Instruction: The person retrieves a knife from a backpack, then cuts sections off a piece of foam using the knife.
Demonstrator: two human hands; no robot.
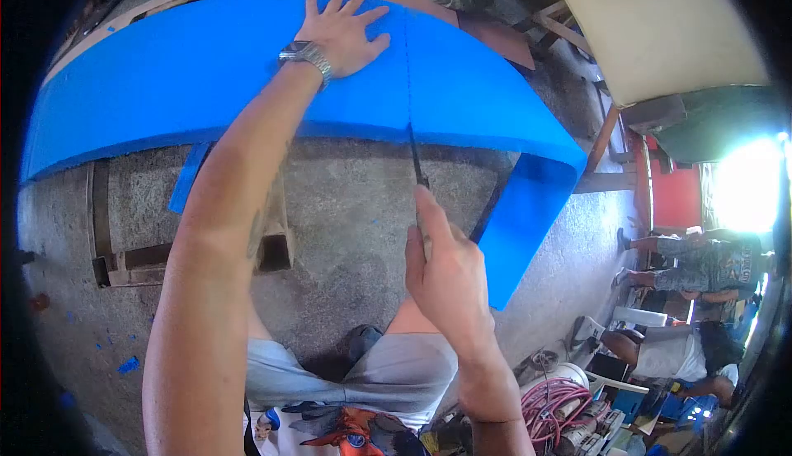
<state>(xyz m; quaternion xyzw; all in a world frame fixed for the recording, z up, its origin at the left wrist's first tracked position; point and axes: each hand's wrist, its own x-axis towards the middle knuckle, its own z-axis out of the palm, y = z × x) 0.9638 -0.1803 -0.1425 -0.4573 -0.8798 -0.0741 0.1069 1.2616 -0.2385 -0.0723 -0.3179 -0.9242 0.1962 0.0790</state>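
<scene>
A large blue foam slab (pixel 206 60) lies across the view in front of me. A dark dotted line runs over its top face towards the near edge. My left hand (pixel 342 37) presses flat on the slab left of that line, fingers spread, with a metal watch (pixel 307 58) at the wrist. Below the near edge, my right hand (pixel 445 266) is wrapped round the handle of a thin-bladed knife (pixel 417 157). Its dark blade points away from me and meets the slab's edge at the end of the line. The blade's tip cannot be made out.
A blue foam piece (pixel 524 225) slants down under the slab's right end. A wooden frame (pixel 148 268) stands beneath on the concrete floor (pixel 346 208). At the lower right lie a coiled pink hose (pixel 549 411) and tools. Other people (pixel 693 262) are at the far right.
</scene>
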